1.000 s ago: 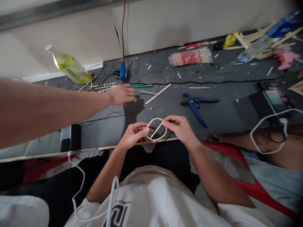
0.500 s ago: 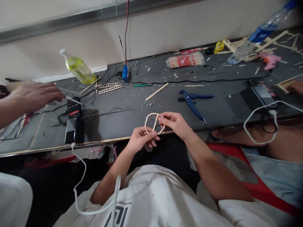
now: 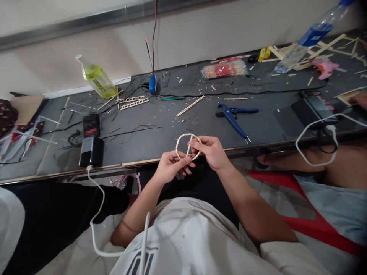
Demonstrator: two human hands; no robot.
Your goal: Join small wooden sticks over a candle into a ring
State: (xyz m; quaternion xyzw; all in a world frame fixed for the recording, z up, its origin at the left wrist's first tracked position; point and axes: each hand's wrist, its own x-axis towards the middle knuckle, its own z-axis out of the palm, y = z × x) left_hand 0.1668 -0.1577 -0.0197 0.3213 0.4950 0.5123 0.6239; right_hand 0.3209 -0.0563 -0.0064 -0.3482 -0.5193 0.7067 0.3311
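Note:
A ring of short pale wooden pieces, with a straight stick across its inside, is held up at the table's front edge. My left hand pinches the ring's lower side between thumb and fingers, near the bottom end of the crossing stick. On the ring's right side, my right hand grips with thumb and forefinger close to the crossing stick. Beyond the ring, two thin sticks lie on the grey table. Blue pliers rest to the right of them.
A green drink bottle, small ladder-like wooden frames and a power bank are on the left. Bagged sticks, a clear bottle and a pink glue gun stand or lie farther right. Another person's hand shows at the right edge.
The other person's hand at the left has gone out of view. The camera view has shifted slightly. Both my hands keep hold of the ring, which is tilted slightly differently.

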